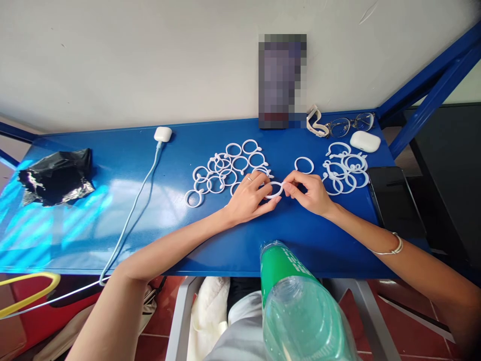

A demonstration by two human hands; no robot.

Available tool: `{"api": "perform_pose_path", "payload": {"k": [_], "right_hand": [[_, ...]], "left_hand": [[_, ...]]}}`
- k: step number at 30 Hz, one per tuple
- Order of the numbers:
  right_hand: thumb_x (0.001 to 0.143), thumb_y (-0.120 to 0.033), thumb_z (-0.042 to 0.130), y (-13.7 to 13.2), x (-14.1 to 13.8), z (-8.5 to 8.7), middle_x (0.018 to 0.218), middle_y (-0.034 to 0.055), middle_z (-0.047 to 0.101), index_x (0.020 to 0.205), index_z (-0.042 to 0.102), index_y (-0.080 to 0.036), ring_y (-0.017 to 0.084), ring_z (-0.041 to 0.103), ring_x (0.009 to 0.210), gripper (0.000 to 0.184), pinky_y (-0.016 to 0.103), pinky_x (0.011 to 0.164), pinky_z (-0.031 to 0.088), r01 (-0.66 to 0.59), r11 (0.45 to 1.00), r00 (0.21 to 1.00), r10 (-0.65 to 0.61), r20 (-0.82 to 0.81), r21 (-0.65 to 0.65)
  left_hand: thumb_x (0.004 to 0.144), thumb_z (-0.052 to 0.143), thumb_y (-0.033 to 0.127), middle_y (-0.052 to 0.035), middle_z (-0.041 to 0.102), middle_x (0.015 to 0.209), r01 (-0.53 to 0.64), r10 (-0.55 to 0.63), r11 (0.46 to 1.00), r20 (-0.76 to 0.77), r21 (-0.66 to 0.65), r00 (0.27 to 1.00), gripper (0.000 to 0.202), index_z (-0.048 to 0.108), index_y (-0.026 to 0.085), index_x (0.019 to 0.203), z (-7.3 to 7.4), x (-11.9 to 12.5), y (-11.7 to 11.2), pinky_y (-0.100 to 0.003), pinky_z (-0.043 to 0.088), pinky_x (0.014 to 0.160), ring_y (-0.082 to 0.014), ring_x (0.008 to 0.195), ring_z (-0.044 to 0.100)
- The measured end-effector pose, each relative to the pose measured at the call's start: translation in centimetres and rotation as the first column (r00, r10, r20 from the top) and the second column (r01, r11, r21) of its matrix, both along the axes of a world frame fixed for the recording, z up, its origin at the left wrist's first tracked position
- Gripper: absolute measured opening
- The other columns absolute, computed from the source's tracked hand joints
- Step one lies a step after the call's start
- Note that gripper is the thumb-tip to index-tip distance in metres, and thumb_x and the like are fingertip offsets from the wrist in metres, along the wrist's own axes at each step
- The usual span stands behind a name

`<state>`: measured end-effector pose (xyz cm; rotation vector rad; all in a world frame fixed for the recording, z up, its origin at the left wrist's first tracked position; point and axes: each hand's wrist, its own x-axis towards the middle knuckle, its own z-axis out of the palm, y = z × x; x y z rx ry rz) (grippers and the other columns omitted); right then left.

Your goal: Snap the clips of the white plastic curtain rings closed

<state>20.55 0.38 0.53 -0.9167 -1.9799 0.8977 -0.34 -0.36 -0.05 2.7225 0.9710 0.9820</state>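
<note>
Between my two hands is a white plastic curtain ring [277, 190]. My right hand [311, 193] pinches its right edge with thumb and forefinger. Curled fingers of my left hand [248, 198] grip its left side and hide part of it. Just beyond and left of my left hand lies a loose group of similar rings [239, 163], each with a small eyelet; the hand covers some of them. A single ring [304, 165] rests behind my right hand. To its right, several more rings [347, 173] overlap in a heap.
A clear green-labelled bottle [289, 286] stands at the blue table's [210, 240] front edge, close to me. Glasses [340, 127], a white watch [316, 123], a white case [365, 142] and a phone [393, 195] lie right. A cabled charger [163, 134] and black plastic bag [56, 175] are left.
</note>
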Motion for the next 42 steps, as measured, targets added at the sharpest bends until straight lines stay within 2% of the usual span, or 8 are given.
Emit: {"api": "perform_pose_path", "payload": {"k": [12, 17, 25, 42], "right_hand": [[0.099, -0.04, 0.05, 0.05, -0.05, 0.14, 0.062, -0.0021, 0.059, 0.08, 0.056, -0.02, 0.011, 0.053, 0.052, 0.028, 0.023, 0.051, 0.043, -0.021, 0.999, 1.0, 0.02, -0.009, -0.042], [0.098, -0.036, 0.051, 0.08, 0.03, 0.06, 0.061, -0.0025, 0.058, 0.081, 0.055, -0.02, 0.011, 0.053, 0.052, 0.025, 0.023, 0.052, 0.043, -0.038, 0.999, 0.999, 0.037, -0.012, -0.04], [0.099, -0.035, 0.051, 0.03, 0.03, 0.04, 0.062, -0.0026, 0.059, 0.081, 0.056, -0.02, 0.01, 0.053, 0.053, 0.024, 0.022, 0.053, 0.043, -0.039, 0.999, 0.999, 0.039, 0.008, -0.02], [0.098, -0.035, 0.051, 0.1, 0.0, 0.03, 0.06, -0.0026, 0.058, 0.078, 0.056, -0.02, 0.011, 0.052, 0.051, 0.025, 0.023, 0.052, 0.042, -0.033, 0.999, 0.999, 0.034, 0.041, -0.016]], "left_hand": [[0.103, 0.036, 0.041, -0.009, 0.058, 0.09, 0.014, -0.015, 0.998, -0.02, -0.068, 1.0, 0.043, 0.058, 0.017, 0.076, 0.02, -0.14, -0.14, -0.033, 0.044, 0.075, -0.0193, 0.086, 0.051], [0.103, 0.036, 0.042, -0.0095, 0.058, 0.09, 0.017, -0.019, 0.996, -0.023, -0.088, 1.0, 0.043, 0.058, 0.016, 0.076, 0.0, -0.17, -0.18, -0.034, 0.044, 0.076, -0.0199, 0.087, 0.051], [0.103, 0.036, 0.04, -0.0089, 0.058, 0.088, 0.012, -0.013, 0.998, -0.019, -0.056, 1.0, 0.043, 0.058, 0.016, 0.075, 0.18, -0.08, -0.18, -0.032, 0.044, 0.074, -0.0192, 0.085, 0.051], [0.103, 0.035, 0.04, -0.0092, 0.058, 0.088, 0.02, -0.025, 0.994, -0.039, -0.109, 0.999, 0.042, 0.06, 0.016, 0.079, 0.02, -0.1, -0.18, -0.034, 0.046, 0.076, -0.0199, 0.086, 0.051]]}}
